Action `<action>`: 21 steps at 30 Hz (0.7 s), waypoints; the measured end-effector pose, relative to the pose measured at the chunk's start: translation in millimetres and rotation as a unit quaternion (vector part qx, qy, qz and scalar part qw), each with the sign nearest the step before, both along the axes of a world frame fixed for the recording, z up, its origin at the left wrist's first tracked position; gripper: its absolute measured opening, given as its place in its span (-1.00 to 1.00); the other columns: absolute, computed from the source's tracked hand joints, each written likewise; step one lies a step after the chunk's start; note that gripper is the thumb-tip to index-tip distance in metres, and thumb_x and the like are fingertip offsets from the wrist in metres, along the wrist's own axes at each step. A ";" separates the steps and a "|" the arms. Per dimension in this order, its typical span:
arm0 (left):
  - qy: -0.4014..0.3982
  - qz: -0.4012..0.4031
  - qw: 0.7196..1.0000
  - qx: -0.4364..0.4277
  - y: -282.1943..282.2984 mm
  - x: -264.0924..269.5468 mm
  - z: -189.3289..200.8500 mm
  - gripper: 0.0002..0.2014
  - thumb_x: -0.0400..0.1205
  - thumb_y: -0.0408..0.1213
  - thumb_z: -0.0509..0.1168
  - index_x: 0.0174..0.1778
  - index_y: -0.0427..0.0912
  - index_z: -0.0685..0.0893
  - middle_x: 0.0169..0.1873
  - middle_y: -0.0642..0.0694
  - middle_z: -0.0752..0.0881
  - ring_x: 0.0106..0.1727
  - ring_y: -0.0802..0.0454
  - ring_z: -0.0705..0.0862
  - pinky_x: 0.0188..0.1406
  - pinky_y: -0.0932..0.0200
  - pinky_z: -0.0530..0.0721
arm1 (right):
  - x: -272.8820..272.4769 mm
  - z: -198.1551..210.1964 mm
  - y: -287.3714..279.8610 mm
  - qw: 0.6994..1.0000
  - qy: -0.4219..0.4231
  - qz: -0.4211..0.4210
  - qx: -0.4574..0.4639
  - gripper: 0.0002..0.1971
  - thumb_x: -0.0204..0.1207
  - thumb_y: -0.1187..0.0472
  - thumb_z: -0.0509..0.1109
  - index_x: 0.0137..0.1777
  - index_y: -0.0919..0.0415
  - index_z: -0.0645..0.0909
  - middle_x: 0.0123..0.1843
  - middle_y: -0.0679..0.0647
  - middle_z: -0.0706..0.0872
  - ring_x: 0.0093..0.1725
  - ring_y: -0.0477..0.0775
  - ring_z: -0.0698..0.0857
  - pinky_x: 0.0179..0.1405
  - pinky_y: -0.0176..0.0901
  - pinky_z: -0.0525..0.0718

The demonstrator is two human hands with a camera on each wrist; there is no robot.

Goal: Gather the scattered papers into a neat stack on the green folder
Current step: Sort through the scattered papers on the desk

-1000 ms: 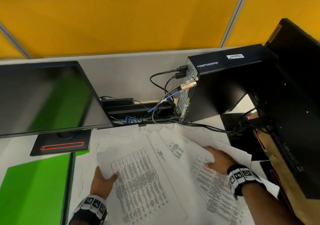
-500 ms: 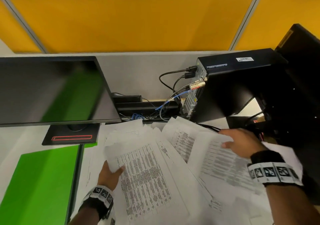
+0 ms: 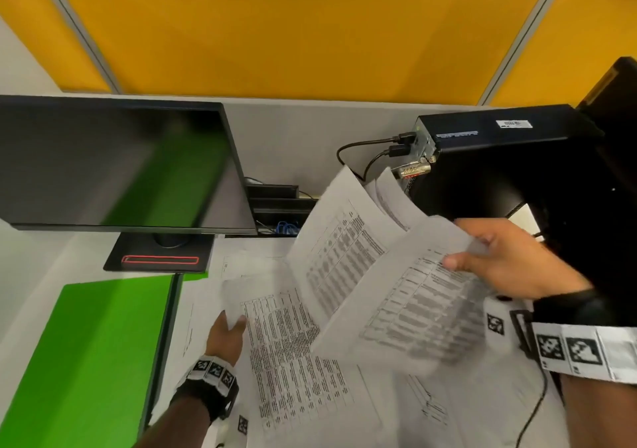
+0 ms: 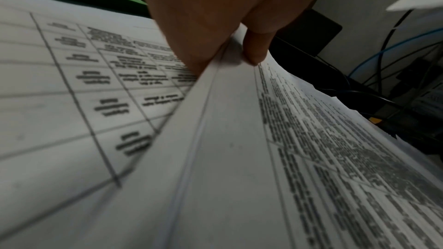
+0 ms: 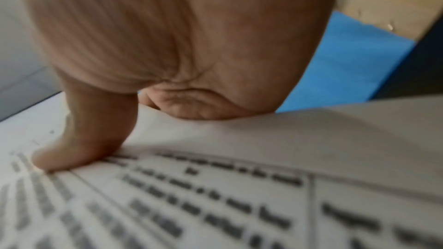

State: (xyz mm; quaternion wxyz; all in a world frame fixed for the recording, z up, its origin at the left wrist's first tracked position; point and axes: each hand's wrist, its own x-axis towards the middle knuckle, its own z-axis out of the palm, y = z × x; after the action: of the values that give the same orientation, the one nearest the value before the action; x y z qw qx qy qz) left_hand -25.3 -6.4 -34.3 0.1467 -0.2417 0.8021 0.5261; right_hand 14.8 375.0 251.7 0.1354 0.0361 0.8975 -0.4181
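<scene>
Head view, desk inventory: right hand (image 3: 510,261) raised above the desk, thumb on top and fingers beneath, pinching a fan of several printed sheets (image 3: 389,275) lifted clear of the surface and blurred. Left hand (image 3: 225,335) low at the near left, thumb over the edge of a printed sheet (image 3: 293,361) lying on the desk, fingers tucked under it; left wrist view confirms a thumb-and-finger pinch on a small sheaf (image 4: 227,139), several page edges visible. Further loose papers (image 3: 241,268) spread flat on the desk beneath and beyond both hands, overlapping at odd angles. Green folder (image 3: 86,361) flat at the left, just beside the paper spread, its top bare of sheets. Monitor (image 3: 113,165), dark, on a black stand with red outline, behind the folder. Black computer case (image 3: 499,172) at the right rear, cables (image 3: 362,151) plugged into its back. Yellow partition panels (image 3: 293,34) along the far wall. Right wrist view: thumb pressed on printed text, heavily blurred.
</scene>
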 end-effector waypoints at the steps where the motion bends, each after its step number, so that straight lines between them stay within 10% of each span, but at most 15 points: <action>1: -0.001 0.001 1.000 0.001 0.1 0.3 -0.2 -0.64 0.68 -0.30 0.23 0.40 -0.29 0.52 0.26 -0.34 0.65 0.30 -0.32 0.59 0.30 -0.17 0.50 | -2.9 -10.4 -3.4 0.998 -0.014 -0.002 -0.063 -0.80 0.42 0.30 0.51 0.02 0.06 0.73 -0.08 -0.12 0.85 -0.09 -0.18 0.82 -0.14 -0.30 0.75; 4: -0.002 0.007 1.000 0.007 -1.3 0.9 -2.0 -0.65 0.67 -0.33 0.22 0.38 -0.31 0.54 0.27 -0.35 0.64 0.31 -0.31 0.58 0.30 -0.14 0.50 | -15.4 -66.6 -9.1 0.988 -0.031 -0.006 -0.152 -0.61 0.32 0.24 0.55 0.17 0.21 0.65 0.06 0.08 0.84 0.04 -0.02 0.82 0.00 -0.12 0.78; 8: 0.015 0.031 0.998 0.044 -0.8 0.4 0.2 -0.70 0.68 -0.41 0.18 0.32 -0.38 0.57 0.29 -0.33 0.63 0.40 -0.29 0.52 0.30 0.01 0.42 | -29.7 -160.6 -14.8 0.997 -0.045 -0.020 -0.053 -0.59 0.40 0.17 0.58 0.23 0.03 0.58 0.12 -0.21 0.70 0.07 -0.37 0.67 0.14 -0.11 0.60; 11: 0.016 0.078 0.991 0.105 4.0 3.0 4.6 -0.55 0.75 -0.12 0.08 0.47 -0.33 0.46 0.42 -0.25 0.51 0.51 -0.20 0.40 0.52 -0.06 0.29 | -28.5 -207.8 -29.4 0.992 -0.102 -0.072 -0.008 -0.48 0.48 0.21 0.51 0.42 -0.01 0.46 0.22 -0.08 0.68 0.20 -0.04 0.66 0.19 -0.07 0.62; 16: 0.036 0.012 0.999 0.032 11.8 7.2 8.6 -0.54 0.58 -0.25 0.39 0.38 -0.30 0.50 0.18 -0.21 0.67 0.29 -0.25 0.61 0.15 0.01 0.57 | -27.2 -245.0 -56.7 0.985 -0.120 -0.089 0.084 -0.48 0.55 0.15 0.42 0.47 -0.06 0.34 0.27 0.04 0.60 0.19 0.13 0.65 0.22 0.00 0.67; 21: 0.018 0.008 1.000 -0.012 10.7 7.3 -0.3 -0.42 0.47 -0.37 0.48 0.41 -0.28 0.45 0.27 -0.24 0.63 0.31 -0.27 0.59 0.28 -0.14 0.58 | -17.3 -257.7 -70.7 0.965 0.010 -0.026 0.261 -0.56 0.59 0.10 0.35 0.47 0.07 0.44 0.45 -0.03 0.45 0.39 0.04 0.46 0.38 -0.09 0.42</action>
State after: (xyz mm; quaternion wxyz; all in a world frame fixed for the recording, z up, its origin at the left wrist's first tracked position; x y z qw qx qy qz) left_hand -18.0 4.3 -34.6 0.1250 -0.2407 0.8087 0.5220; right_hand -2.5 304.4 -6.0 0.1012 0.0889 0.9756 -0.1736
